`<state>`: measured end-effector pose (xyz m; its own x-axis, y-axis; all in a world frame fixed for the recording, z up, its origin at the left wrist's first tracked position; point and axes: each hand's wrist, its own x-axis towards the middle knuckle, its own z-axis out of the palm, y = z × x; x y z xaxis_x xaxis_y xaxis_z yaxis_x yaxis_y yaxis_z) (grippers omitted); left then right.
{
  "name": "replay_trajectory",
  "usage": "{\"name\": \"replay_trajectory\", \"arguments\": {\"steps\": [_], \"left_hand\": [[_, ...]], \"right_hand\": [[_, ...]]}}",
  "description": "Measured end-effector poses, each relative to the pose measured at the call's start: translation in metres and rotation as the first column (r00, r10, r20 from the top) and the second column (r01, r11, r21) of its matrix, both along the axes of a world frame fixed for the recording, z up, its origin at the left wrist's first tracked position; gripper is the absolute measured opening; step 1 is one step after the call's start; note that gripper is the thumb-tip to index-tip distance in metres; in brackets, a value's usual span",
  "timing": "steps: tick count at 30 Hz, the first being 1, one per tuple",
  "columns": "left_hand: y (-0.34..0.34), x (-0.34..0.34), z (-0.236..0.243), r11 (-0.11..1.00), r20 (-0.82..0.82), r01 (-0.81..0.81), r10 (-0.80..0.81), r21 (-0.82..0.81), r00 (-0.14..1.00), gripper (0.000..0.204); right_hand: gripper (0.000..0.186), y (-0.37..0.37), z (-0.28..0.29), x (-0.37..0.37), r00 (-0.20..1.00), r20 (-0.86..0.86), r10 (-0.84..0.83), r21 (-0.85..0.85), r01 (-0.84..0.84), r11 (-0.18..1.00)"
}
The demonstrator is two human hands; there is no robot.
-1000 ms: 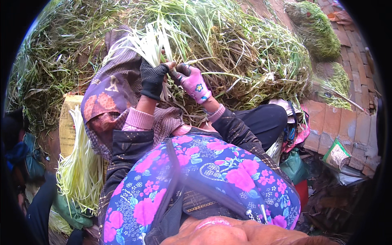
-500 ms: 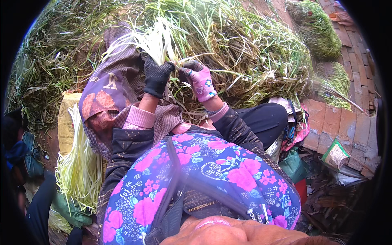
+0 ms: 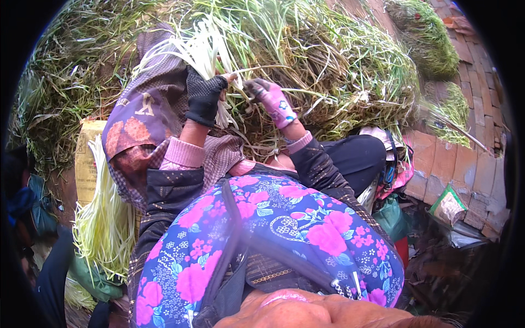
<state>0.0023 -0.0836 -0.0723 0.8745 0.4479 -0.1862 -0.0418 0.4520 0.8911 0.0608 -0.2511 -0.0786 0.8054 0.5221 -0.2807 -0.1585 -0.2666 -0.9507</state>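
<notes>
My left hand (image 3: pixel 205 95), in a black dotted fingerless glove, is closed round a bunch of pale blanched chives (image 3: pixel 203 49). Their white stalks fan out above the fist, and some ends hang below it. Just to the right is my right hand (image 3: pixel 268 98), in a pink flowered glove with dark fingertips. Its fingers are curled together beside the bunch; whatever they pinch is too small to make out. A narrow gap separates the two hands.
A big heap of green leafy stalks (image 3: pixel 333 71) lies beyond my hands. Sorted pale chives (image 3: pixel 104 229) rest at my left on a yellow sack (image 3: pixel 86 164). Another green bundle (image 3: pixel 424 38) is at the far right, near brick paving (image 3: pixel 459 164). A green-edged packet (image 3: pixel 449 205) lies there.
My right hand has drawn a little to the right, away from the bunch. My left hand has shifted slightly left, still gripping the chives.
</notes>
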Motion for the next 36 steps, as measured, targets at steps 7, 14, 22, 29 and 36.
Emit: {"name": "replay_trajectory", "arguments": {"steps": [7,14,22,29,36], "left_hand": [[0.004,0.0,-0.003,1.0,0.043,0.015,-0.016,0.012,0.999,0.056],[-0.004,-0.002,0.0,0.997,-0.001,-0.008,0.008,0.082,1.0,0.031],[0.02,-0.003,0.011,0.97,0.024,0.018,-0.013,-0.244,1.0,0.045],[0.072,-0.012,0.03,0.923,0.407,-0.031,0.199,-0.383,0.891,0.042],[0.086,-0.016,0.034,0.868,0.424,-0.052,0.293,-0.494,0.857,0.031]], "right_hand": [[0.029,0.004,-0.014,-0.006,0.968,-0.241,-0.067,0.131,0.101,0.986],[0.032,-0.006,-0.005,0.003,0.92,0.377,-0.105,-0.036,0.128,0.991],[0.024,0.015,0.01,-0.025,0.978,0.142,0.149,-0.151,-0.128,0.98],[0.021,-0.075,-0.032,0.009,1.0,0.016,0.011,-0.22,-0.008,0.975],[0.034,-0.222,0.042,0.134,0.898,0.438,0.031,-0.896,0.433,0.102]]}}
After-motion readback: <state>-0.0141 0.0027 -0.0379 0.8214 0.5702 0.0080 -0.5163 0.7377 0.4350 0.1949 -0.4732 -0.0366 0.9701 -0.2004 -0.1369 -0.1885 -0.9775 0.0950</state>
